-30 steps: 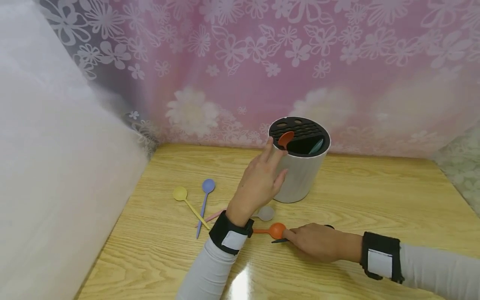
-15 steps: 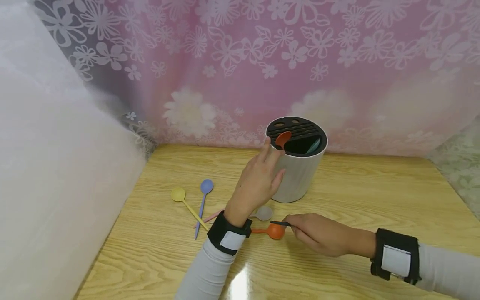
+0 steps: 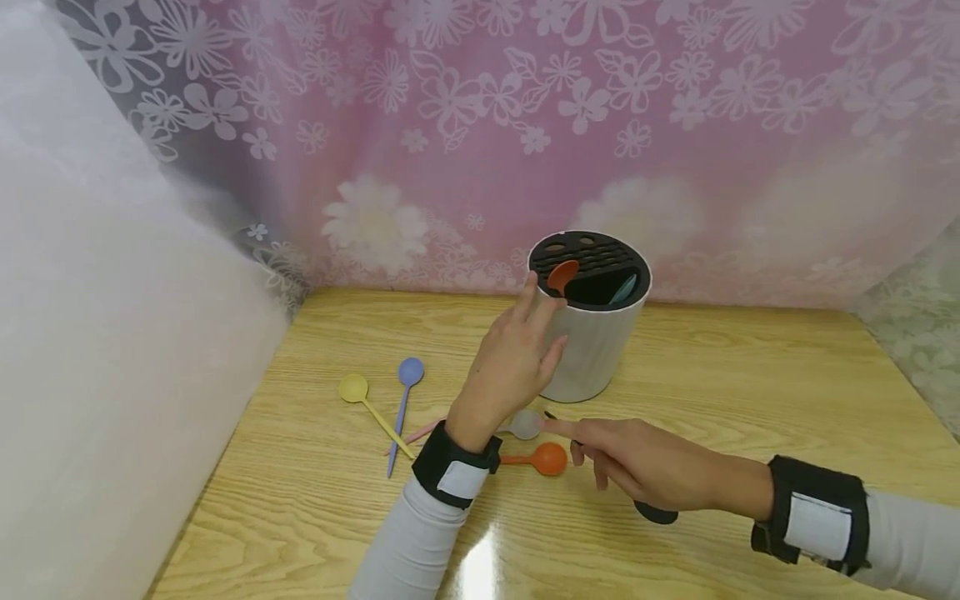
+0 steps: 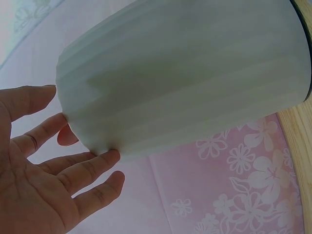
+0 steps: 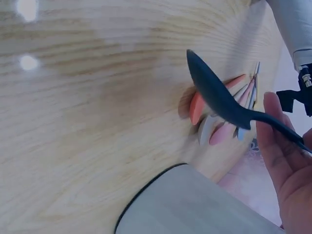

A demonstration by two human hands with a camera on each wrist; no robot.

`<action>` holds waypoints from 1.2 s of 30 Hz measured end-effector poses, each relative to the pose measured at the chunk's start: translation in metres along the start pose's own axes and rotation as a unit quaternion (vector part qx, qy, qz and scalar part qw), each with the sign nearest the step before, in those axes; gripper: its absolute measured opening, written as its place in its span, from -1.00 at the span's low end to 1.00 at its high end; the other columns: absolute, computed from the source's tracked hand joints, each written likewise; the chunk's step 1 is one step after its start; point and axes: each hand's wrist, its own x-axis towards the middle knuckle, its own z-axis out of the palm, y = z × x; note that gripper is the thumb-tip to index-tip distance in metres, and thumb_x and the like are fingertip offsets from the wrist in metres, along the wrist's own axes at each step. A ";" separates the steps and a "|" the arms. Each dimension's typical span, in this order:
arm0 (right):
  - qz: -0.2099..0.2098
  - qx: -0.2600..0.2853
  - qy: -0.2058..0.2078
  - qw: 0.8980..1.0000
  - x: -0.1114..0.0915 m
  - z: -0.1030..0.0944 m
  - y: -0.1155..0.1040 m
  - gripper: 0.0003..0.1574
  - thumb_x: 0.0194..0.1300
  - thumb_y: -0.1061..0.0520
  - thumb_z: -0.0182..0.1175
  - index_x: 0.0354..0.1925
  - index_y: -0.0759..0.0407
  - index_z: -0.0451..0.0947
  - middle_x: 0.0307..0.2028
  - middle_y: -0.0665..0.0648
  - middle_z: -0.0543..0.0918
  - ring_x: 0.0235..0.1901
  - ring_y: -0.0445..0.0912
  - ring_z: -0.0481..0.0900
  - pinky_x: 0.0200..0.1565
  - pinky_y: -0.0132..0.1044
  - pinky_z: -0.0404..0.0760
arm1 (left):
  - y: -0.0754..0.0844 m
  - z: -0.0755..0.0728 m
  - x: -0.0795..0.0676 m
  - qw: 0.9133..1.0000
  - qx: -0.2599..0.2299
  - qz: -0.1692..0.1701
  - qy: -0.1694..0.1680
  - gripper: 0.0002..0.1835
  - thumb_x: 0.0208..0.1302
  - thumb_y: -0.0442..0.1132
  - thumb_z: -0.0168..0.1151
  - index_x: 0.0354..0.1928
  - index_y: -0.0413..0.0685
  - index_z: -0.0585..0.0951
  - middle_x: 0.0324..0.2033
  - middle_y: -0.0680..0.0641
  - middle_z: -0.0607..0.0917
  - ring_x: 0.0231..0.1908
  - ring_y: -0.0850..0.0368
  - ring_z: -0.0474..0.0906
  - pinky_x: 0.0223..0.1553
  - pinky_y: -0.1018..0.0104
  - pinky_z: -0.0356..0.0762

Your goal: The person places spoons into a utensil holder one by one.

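My right hand (image 3: 637,462) holds a dark spoon (image 5: 214,92) by its handle, above the table; in the head view its bowl shows below the hand. With fingers spread, my left hand (image 3: 510,358) touches the rim of a white ribbed utensil holder (image 3: 588,354). The holder has a black slotted top; an orange-red spoon (image 3: 563,275) and a teal piece (image 3: 624,288) stand in it. In the left wrist view the left fingertips rest against the holder's upper edge. An orange spoon (image 3: 550,459) and a grey spoon (image 3: 527,424) lie between the hands, handles partly hidden by the left wrist.
On the wooden table (image 3: 750,375), a yellow spoon (image 3: 355,388) and a blue spoon (image 3: 410,372) lie crossed, left of the left arm. A pink handle (image 3: 426,430) shows beside them. A pink flowered curtain (image 3: 480,167) hangs behind the table.
The right hand has lifted the dark spoon off the table and drawn it slightly right, turning it so the bowl now shows below the hand. The left hand stays at the holder.
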 end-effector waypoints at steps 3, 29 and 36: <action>-0.035 -0.041 0.012 0.998 0.000 -0.003 0.000 -0.48 0.31 0.49 0.10 0.06 -0.02 0.57 -0.24 -0.15 0.52 -0.41 -0.40 0.50 -0.33 -0.52 0.54 | 0.000 0.000 0.000 1.000 -0.002 -0.001 0.001 -0.58 0.45 -0.14 0.20 0.27 -0.07 0.49 0.47 -0.38 0.22 0.18 -0.24 0.57 0.17 0.00 0.54; 0.054 -0.091 0.090 0.990 -0.001 -0.085 -0.025 -0.71 0.51 0.16 0.11 0.15 0.09 0.43 -0.11 -0.10 0.56 -0.16 -0.29 0.60 -0.11 -0.29 0.65 | 0.000 0.000 0.000 1.000 0.002 -0.007 -0.006 -0.57 0.46 -0.13 0.19 0.29 -0.06 0.48 0.48 -0.37 0.19 0.16 -0.24 0.58 0.20 -0.02 0.51; -0.015 -0.110 0.160 0.981 0.000 -0.105 -0.019 -0.68 0.57 0.32 -0.09 -0.07 0.12 0.61 -0.50 -0.24 0.44 -0.53 -0.36 0.47 -0.41 -0.44 0.53 | 0.000 0.000 0.001 1.000 -0.004 0.001 0.000 -0.58 0.45 -0.15 0.20 0.28 -0.08 0.48 0.48 -0.38 0.19 0.18 -0.26 0.56 0.22 -0.03 0.50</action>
